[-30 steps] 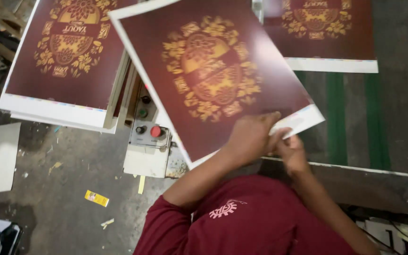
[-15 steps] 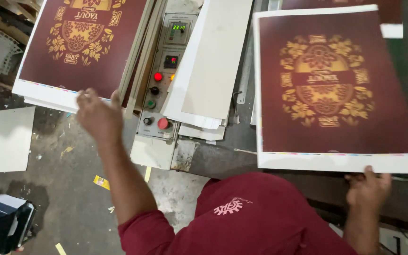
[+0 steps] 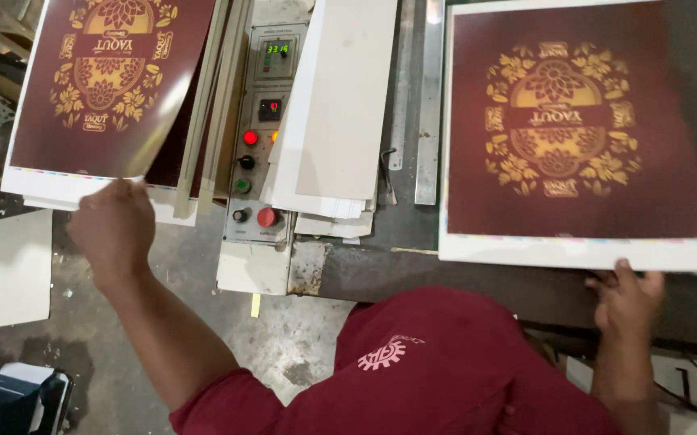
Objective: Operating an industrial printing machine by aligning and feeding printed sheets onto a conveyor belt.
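our left hand (image 3: pixel 113 229) sits at about eight o'clock in the view, fingers curled together and pinching the lower right corner of the top printed sheet (image 3: pixel 111 84) on the left stack (image 3: pixel 58 187), which lies up at ten to eleven o'clock. that corner is lifted and bowed, so we judge the sheet light, thin and springy, a coated maroon card with a gold ornament that will flex rather than crease if we take it by the white margin at the corner or bottom edge; the glossy face looks slippery, and the edges could scuff or cut.

our right hand (image 3: pixel 626 302) is at four o'clock, fingertips pressed together against the bottom white edge of the right printed sheet (image 3: pixel 574 137), which lies flat at two o'clock on the dark machine bed (image 3: pixel 477 286). whether the thumb is under that sheet we cannot tell.

between the two, at twelve o'clock, stands a grey control panel (image 3: pixel 261 129) with red and dark buttons, just beside a pile of blank white boards (image 3: pixel 340 113).

hidden: the tops of both sheets are cut off by the frame, the left fingertips are behind the knuckles, and our maroon shirt (image 3: pixel 437 370) covers the near edge of the bed. how deep the left stack goes is hard to make out.
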